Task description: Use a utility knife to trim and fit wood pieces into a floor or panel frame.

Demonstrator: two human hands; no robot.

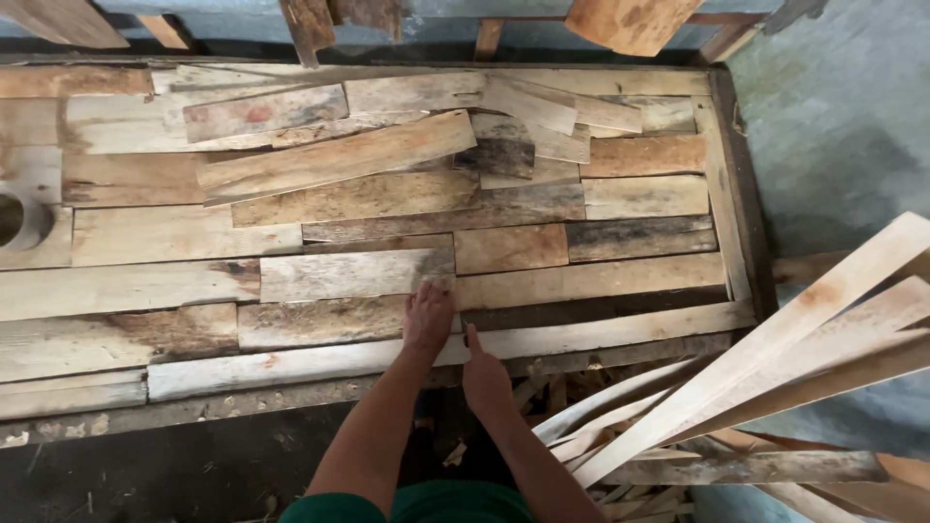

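Observation:
Rough wooden planks lie side by side and overlapping on a flat frame. My left hand (428, 315) rests palm down, fingers together, on a greyish short plank (354, 275) at its right end, where it meets a longer pale plank (591, 281). My right hand (484, 373) hovers just below it over a long pale board (387, 356) at the front edge, index finger pointing up. Neither hand grips anything.
A pile of long pale wood strips (775, 358) leans at the right, over scraps on the floor. A dark frame edge (746, 194) bounds the planks on the right. A round white object (24, 221) sits at the left. Dark floor (174, 465) lies below.

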